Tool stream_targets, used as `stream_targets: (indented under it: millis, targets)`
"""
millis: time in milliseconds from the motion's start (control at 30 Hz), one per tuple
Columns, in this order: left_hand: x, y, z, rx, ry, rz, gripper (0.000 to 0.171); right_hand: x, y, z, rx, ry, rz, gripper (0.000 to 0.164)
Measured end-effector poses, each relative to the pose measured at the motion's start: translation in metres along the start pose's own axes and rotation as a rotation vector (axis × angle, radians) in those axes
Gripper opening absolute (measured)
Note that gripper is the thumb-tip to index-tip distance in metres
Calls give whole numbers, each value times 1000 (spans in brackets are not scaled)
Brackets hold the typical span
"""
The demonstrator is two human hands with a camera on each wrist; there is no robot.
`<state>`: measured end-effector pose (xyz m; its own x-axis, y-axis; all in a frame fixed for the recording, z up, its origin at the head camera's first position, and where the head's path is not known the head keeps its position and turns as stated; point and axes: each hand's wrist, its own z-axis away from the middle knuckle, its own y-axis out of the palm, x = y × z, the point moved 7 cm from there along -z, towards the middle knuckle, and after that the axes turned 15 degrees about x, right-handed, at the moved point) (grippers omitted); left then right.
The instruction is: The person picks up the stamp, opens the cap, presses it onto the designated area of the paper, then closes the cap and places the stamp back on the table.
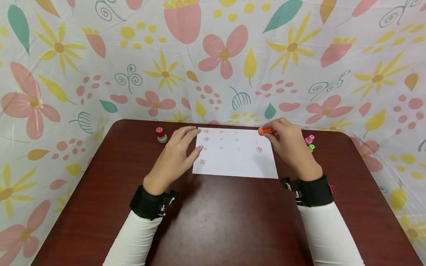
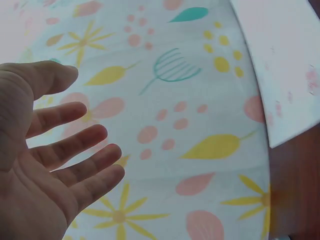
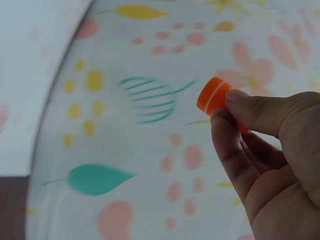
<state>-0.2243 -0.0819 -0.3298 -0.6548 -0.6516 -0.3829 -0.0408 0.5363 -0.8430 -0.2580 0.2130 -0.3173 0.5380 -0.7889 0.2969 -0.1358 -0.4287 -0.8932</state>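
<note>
Right hand (image 1: 290, 147): pinches orange stamp (image 1: 266, 130) at far-right corner of paper (image 1: 236, 164) | Left hand (image 1: 175, 154): fingers parted, empty, at paper's left edge | Red stamp (image 1: 161, 135): left of paper

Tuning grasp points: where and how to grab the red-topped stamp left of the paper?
Likely best: pinch the red top by its sides, from above and the right. The stamp seems upright on its grey base, with bare tabletop around it; the left hand is nearest, on that side.
</note>
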Motion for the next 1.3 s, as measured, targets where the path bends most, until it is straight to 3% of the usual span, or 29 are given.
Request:
stream_targets:
  millis: [267,533,667,833,967,1100,1300]
  targets:
    - [-18,-8,-9,-59,41,103,44,55,-16,13,-146,-86,-44,28]
    - [-41,-3,-21,-85,118,324,43,89,-19,18,-172,-173,-195,28]
    - [-47,8,-26,-49,110,531,42,96,-16,19,-161,-199,-242,28]
    - [-46,22,-29,-8,89,881,40,102,-10,18,-143,-228,-267,27]
    - [-46,30,-30,16,103,1067,39,105,-8,17,-155,-240,-298,29]
    - [-47,33,-32,7,136,1153,37,106,-6,16,-162,-251,-334,30]
    - [-44,35,-31,-34,124,1173,28,108,-3,16,-160,-279,-373,30]
